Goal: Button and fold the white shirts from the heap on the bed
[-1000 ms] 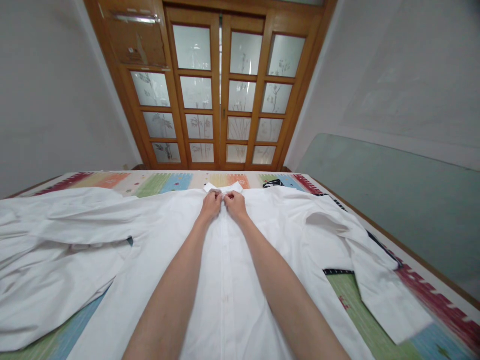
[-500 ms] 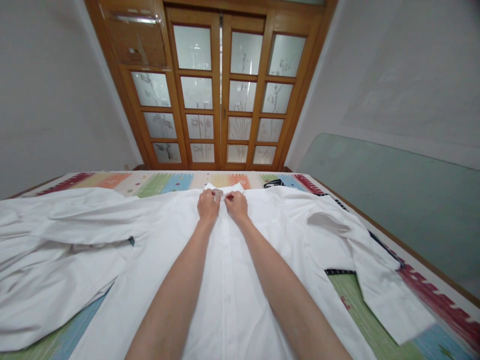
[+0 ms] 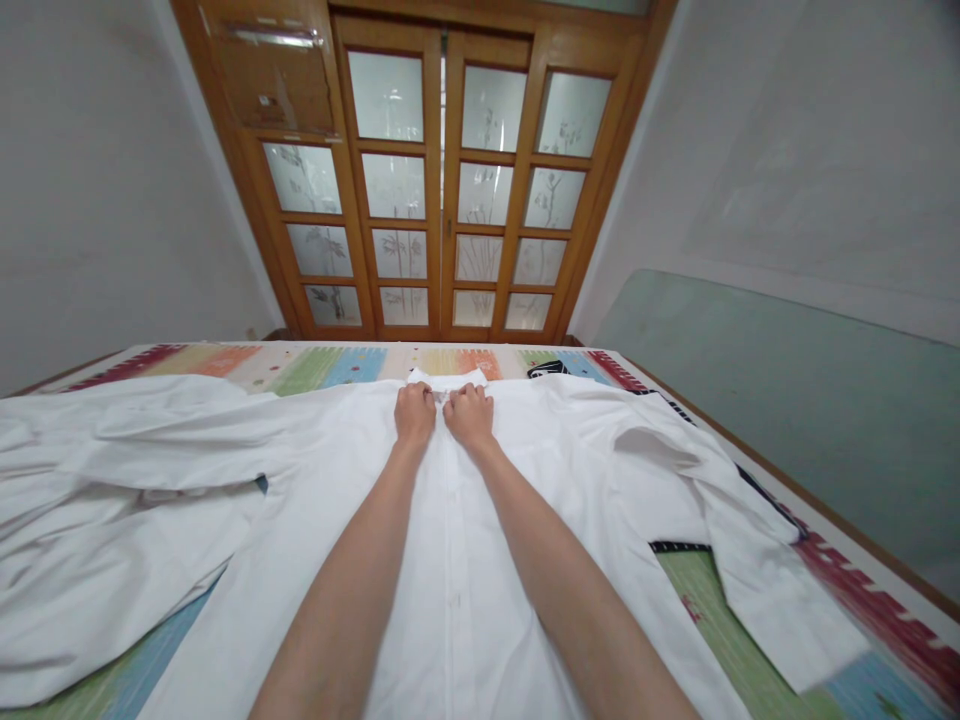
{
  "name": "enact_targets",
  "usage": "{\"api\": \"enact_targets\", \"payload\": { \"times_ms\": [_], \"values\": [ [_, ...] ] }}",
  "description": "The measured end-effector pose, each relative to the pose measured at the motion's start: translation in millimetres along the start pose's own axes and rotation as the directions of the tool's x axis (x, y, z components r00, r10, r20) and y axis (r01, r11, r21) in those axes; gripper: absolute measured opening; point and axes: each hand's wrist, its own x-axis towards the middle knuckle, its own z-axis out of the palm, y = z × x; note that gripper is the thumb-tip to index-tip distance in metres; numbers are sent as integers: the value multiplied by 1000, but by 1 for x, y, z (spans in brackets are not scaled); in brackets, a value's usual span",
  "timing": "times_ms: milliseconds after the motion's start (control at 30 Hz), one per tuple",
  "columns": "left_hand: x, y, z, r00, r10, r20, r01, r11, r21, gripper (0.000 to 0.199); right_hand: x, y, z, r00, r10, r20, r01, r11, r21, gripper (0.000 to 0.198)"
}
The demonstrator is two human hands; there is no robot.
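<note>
A white long-sleeved shirt (image 3: 337, 480) lies spread front side up, its collar (image 3: 448, 380) at the far end and its button strip running down the middle towards me. Both of my hands are at the top of that strip, just below the collar. My left hand (image 3: 415, 410) is closed on the shirt's edge at the neck. Close beside it, my right hand (image 3: 469, 412) pinches the cloth on the other side, knuckles up. Whatever button lies between the fingertips is hidden. One sleeve (image 3: 780, 560) stretches out at the right; bunched white cloth lies at the left.
Beneath the shirt is a colourful striped cloth (image 3: 367, 362) with a dark patterned piece (image 3: 547, 369) near its far edge. A pale green panel (image 3: 787, 390) stands along the right wall. Wooden doors with glass panes (image 3: 397, 190) are at the back.
My right hand has turned knuckles up and shifted slightly left, closer to my left hand. My left hand's fingers have curled down onto the cloth. The shirt lies nearly unchanged.
</note>
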Motion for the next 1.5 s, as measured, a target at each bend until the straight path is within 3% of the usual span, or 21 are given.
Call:
{"api": "enact_targets", "payload": {
  "times_ms": [167, 333, 433, 533, 633, 733, 833, 967, 1033, 1133, 1233, 1333, 1400, 1500],
  "values": [
    [-1, 0, -1, 997, -58, 52, 54, 997, 63, 22, 3, 4, 4, 996, 76, -41, -75, 997, 33, 30],
    [-1, -5, 0, 998, -30, 50, 29, 999, 20, 28, 5, 9, 5, 984, 154, -86, -145, 984, 103, 26],
    [0, -9, 4, 999, -2, -54, -1, 998, -62, 22, 7, 9, 2, 966, 223, -131, -200, 965, 170, 24],
    [3, -13, 7, 983, -91, -157, 65, 984, -167, 33, 7, 8, 0, 952, 253, -174, -212, 951, 225, 22],
    [7, -17, 8, 971, -211, -107, 172, 940, -293, 38, 6, 7, -1, 957, 229, -176, -187, 956, 226, 19],
    [9, -19, 7, 971, -234, -45, 190, 875, -445, 41, 5, 5, -1, 968, 205, -145, -175, 964, 201, 19],
    [12, -18, 6, 977, -212, 19, 176, 757, -629, 37, 6, 4, -1, 975, 197, -103, -176, 968, 181, 20],
    [15, -15, 6, 952, -268, 146, 254, 431, -866, 32, 7, 5, 0, 980, 186, -74, -172, 971, 165, 19],
    [17, -15, 6, 934, -300, 195, 284, 291, -913, 34, 7, 5, 1, 982, 174, -71, -161, 973, 166, 16],
    [18, -16, 4, 920, -275, 280, 337, 189, -922, 44, 7, 6, 2, 988, 137, -65, -123, 976, 179, 14],
    [17, -18, 3, 911, -234, 339, 388, 209, -898, 54, 7, 7, 4, 991, 116, -71, -100, 975, 197, 14],
    [16, -18, 3, 931, -196, 306, 353, 288, -890, 62, 8, 10, 7, 992, 101, -73, -80, 965, 249, 15],
    [15, -17, 3, 947, -193, 257, 313, 377, -871, 62, 10, 12, 9, 993, 99, -68, -75, 952, 297, 16],
    [13, -15, 2, 967, -199, 160, 249, 595, -764, 55, 12, 15, 12, 992, 109, -62, -80, 930, 360, 19]
  ]
}}
